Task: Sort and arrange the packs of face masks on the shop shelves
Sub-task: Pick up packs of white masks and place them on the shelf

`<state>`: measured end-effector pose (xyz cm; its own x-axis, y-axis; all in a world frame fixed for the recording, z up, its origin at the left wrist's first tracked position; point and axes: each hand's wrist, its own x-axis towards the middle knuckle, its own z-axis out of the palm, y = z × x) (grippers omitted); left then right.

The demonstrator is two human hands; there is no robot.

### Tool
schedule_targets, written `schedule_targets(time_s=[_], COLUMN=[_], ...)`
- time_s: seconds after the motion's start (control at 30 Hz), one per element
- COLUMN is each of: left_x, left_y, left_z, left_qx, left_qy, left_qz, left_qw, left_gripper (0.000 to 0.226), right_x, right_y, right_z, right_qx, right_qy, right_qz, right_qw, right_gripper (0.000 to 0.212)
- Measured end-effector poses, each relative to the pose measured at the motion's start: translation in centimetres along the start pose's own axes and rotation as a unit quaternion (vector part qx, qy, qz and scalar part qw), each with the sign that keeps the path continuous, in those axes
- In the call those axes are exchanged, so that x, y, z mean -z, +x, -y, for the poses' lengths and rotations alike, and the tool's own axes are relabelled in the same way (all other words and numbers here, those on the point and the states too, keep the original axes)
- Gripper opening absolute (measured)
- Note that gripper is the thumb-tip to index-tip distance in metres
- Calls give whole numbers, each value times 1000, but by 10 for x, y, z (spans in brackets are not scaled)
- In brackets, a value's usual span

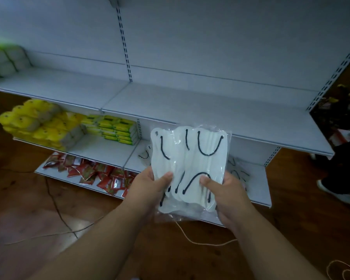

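Both hands, left hand (150, 184) and right hand (226, 190), grip mask packs (188, 168) before the shelves; more packs (236, 170) lie loose on lower shelf (257, 184) (unsorted). Early stage.

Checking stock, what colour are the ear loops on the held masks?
Black, on white masks, clearest in the head view.

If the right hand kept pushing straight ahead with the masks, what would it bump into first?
Probably the loose mask packs lying on the lower shelf just beyond the right hand and its held pack of face masks. Depth is hard to judge here.
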<state>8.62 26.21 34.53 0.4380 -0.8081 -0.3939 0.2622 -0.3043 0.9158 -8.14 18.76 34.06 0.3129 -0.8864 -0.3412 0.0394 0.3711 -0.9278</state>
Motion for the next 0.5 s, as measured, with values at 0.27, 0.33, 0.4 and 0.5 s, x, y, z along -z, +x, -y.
schedule_targets(time_s=[0.27, 0.33, 0.4, 0.5], left_x=[82, 87, 86, 75], left_y=[62, 77, 99, 140], left_z=[-64, -77, -86, -99], left_qx=[-10, 1, 8, 9], left_qy=[28, 35, 32, 34], left_qz=[-9, 4, 12, -2], left_qw=[1000, 999, 999, 999], left_gripper=[22, 19, 18, 12], right_x=[-97, -107, -109, -107], right_y=[49, 61, 78, 121], right_z=[17, 24, 35, 53], right_qx=[33, 33, 34, 41], right_qy=[-17, -40, -64, -93], right_qz=[-65, -76, -85, -115], right_qw=[997, 996, 994, 988], right_gripper=[15, 13, 10, 7])
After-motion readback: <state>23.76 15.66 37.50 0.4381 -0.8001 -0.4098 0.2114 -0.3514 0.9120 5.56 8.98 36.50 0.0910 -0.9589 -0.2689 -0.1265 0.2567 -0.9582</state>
